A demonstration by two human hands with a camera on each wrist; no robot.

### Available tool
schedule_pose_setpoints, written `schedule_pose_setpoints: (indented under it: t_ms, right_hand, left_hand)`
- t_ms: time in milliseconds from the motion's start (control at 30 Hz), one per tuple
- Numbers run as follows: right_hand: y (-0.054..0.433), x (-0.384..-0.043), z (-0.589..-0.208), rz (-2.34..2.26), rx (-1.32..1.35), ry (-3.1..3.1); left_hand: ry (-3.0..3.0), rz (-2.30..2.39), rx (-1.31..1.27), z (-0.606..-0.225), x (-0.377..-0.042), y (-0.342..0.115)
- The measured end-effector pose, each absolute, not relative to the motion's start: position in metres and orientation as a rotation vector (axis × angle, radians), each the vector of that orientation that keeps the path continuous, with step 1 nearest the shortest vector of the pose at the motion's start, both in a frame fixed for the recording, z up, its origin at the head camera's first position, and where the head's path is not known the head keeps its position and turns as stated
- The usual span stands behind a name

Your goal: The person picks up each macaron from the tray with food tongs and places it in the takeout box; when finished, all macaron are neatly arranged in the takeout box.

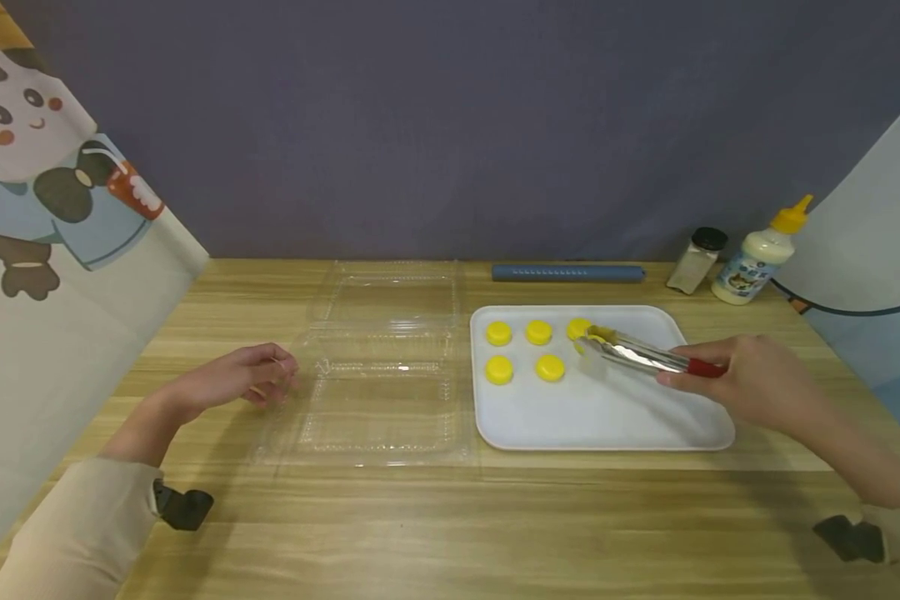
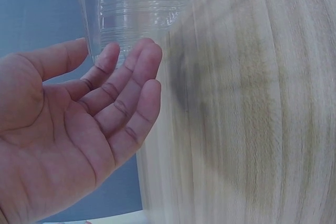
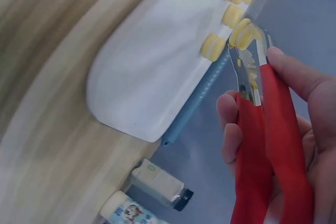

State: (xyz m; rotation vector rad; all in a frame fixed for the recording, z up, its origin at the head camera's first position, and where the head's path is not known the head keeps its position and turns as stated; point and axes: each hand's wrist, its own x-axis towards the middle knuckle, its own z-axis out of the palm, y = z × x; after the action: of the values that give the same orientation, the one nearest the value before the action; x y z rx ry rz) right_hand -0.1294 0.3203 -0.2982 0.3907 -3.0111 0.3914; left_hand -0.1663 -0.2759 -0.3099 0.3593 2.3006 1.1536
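My right hand (image 1: 757, 383) grips a pair of metal tongs (image 1: 641, 353) by its red handles. Between the tong tips, a yellow macaron (image 3: 242, 34) shows in the right wrist view, over the tray. Several more yellow macarons (image 1: 550, 367) sit in two rows on the white tray (image 1: 607, 425), toward its left and far side. My left hand (image 1: 232, 379) is beside the left edge of a clear plastic clamshell container (image 1: 378, 417) that lies unfolded. Its fingers are loosely bent and hold nothing; whether they touch the container I cannot tell.
Behind the tray lies a blue-grey stick-like object (image 1: 568, 273). At the back right stand a black-capped jar (image 1: 696, 262) and a squeeze bottle with a yellow nozzle (image 1: 753, 262). A dark cloth wall (image 1: 450, 133) closes off the back of the wooden table (image 1: 420, 533).
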Motion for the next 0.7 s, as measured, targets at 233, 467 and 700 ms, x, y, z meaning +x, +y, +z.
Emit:
schedule_pose_setpoints:
  t_ms: [233, 467, 700]
  right_hand:
    - [0.31, -0.131, -0.284, 0.383, 0.447, -2.959]
    - [0.29, -0.134, -0.268, 0.251, 0.557, -2.889]
    - [0.261, -0.141, -0.249, 0.239, 0.521, -2.983]
  left_hand:
    - [2.308, 1.145, 0.354, -0.309, -0.166, -0.276]
    - [2.307, 1.146, 0.362, -0.309, -0.167, -0.275]
    - [2.303, 1.154, 0.357, -0.311, -0.168, -0.277]
